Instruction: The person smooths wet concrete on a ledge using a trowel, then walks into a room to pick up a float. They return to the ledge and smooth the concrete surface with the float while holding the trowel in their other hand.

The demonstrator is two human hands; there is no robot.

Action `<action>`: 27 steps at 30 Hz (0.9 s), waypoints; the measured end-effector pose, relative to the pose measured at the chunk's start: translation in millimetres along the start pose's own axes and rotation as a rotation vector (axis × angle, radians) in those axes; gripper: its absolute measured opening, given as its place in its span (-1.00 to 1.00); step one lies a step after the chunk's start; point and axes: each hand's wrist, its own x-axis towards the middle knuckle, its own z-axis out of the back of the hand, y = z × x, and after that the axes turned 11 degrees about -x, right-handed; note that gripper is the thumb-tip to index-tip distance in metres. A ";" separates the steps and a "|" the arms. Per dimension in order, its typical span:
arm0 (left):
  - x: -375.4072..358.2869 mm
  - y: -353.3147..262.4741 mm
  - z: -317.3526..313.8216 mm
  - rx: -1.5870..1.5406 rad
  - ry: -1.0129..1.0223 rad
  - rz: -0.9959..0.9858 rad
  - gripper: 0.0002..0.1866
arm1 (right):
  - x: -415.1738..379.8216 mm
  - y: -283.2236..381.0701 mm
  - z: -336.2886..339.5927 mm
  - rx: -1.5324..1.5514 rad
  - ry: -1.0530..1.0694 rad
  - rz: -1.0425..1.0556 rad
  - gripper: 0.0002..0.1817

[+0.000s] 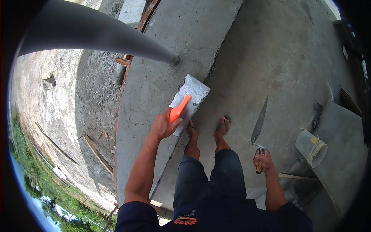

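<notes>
My left hand (164,125) is wrapped round the orange handle of a plastering float (198,89). Its pale, mortar-smeared plate lies on the grey concrete ledge (143,94), one corner reaching past the ledge's right edge. Out to the right, my right hand (264,161) grips a pointed trowel (260,123) by its handle, with the blade pointing away from me above the floor. Some mortar clings near the base of the blade.
A grey round post (112,34) rises from the ledge just beyond the float. A white bucket (305,145) lies tipped at the right, near a wooden strip (297,176). Left of the ledge are gravel (96,77) and a loose board (97,154). My feet stand on the concrete floor (247,73).
</notes>
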 end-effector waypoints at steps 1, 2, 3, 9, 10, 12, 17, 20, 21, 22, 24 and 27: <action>21.3 -17.7 7.0 0.007 0.020 0.132 -0.60 | 0.4 0.3 -1.8 -0.002 -0.002 0.006 -0.81; 43.0 -17.6 8.0 0.114 0.002 0.107 -0.62 | -1.7 0.0 -3.9 -0.005 -0.004 0.009 -0.81; 62.8 -17.3 8.5 0.219 -0.018 0.082 -0.64 | -3.4 -1.0 -4.7 -0.009 -0.006 0.010 -0.81; 136.7 -14.5 -7.9 0.197 -0.173 0.183 -0.66 | -10.8 -13.2 0.8 0.003 -0.048 0.015 -0.80; 153.9 -22.0 -12.3 0.179 -0.194 0.174 -0.67 | -15.0 -16.8 0.3 0.013 -0.059 0.005 -0.80; 191.0 -45.2 -13.7 0.137 -0.261 0.149 -0.68 | -12.0 -15.1 0.6 0.019 -0.070 0.007 -0.80; 111.5 -31.5 -23.1 0.136 -0.140 0.306 -0.66 | -14.0 -13.3 -2.5 0.034 -0.077 0.016 -0.80; 1.6 14.9 -46.5 0.179 -0.154 0.496 -0.61 | -10.3 -13.2 -1.0 0.059 -0.056 0.031 -0.79; 4.7 11.0 -47.2 0.172 -0.180 0.507 -0.62 | -8.8 -14.9 0.1 0.067 -0.054 0.035 -0.78; 7.4 7.3 -51.9 0.162 -0.200 0.524 -0.62 | -8.2 -15.6 1.1 0.069 -0.051 0.039 -0.78; 42.3 -8.5 -59.4 0.146 -0.264 0.490 -0.63 | -5.8 -14.9 2.5 0.068 -0.048 0.038 -0.78; 173.0 -76.0 -45.5 0.213 -0.254 0.278 -0.66 | -7.1 -10.2 5.6 0.079 -0.085 0.017 -0.78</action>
